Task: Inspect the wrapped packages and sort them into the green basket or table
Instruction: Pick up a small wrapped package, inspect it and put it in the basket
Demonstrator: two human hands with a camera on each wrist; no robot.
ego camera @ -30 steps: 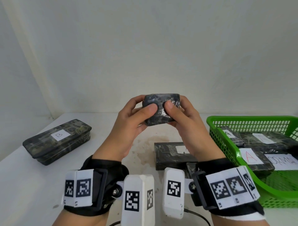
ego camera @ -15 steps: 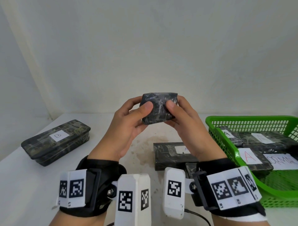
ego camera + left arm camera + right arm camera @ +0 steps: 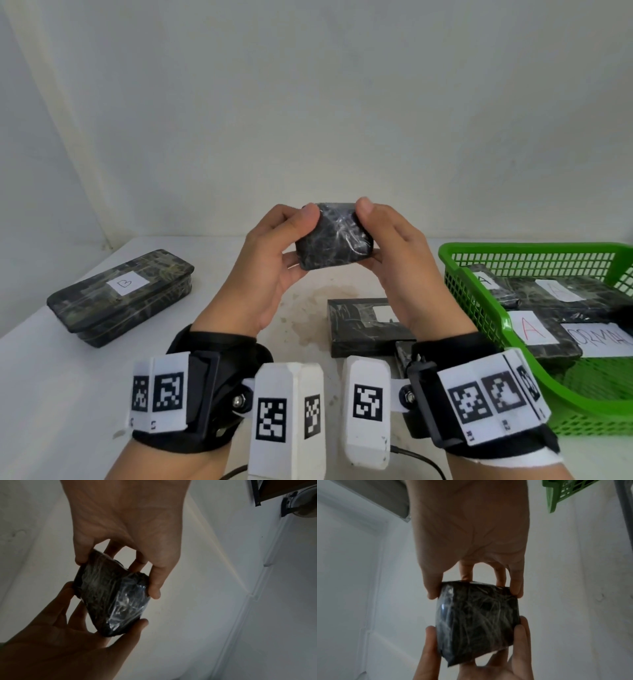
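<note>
Both hands hold one small package (image 3: 334, 240) up in the air above the middle of the white surface (image 3: 51, 370), in front of the pale wall. The left hand (image 3: 260, 270) pinches its left end, thumb on the near face and fingers behind; the right hand (image 3: 404, 270) pinches the right end the same way. The package is a stubby dark block with rounded corners, black with grey mottling, wrapped tight in clear film that creases and catches the light. No label shows on the faces visible in any view.

Near the surface's left edge lies a long dark package (image 3: 120, 301) with a white paper label bearing a handwritten "B". Below the hands, toward the middle of the surface, lies a flat dark package (image 3: 356, 329) with a white label whose writing cannot be read, as the right hand partly covers it.

At the right edge stands the green basket (image 3: 479, 308), a slotted plastic tray. Inside it lie several dark wrapped packages (image 3: 555, 346); one label shows a red "A", others a faint "A", and a loose white slip (image 3: 599, 337) reads something like "NORMAL", seen upside down.
</note>
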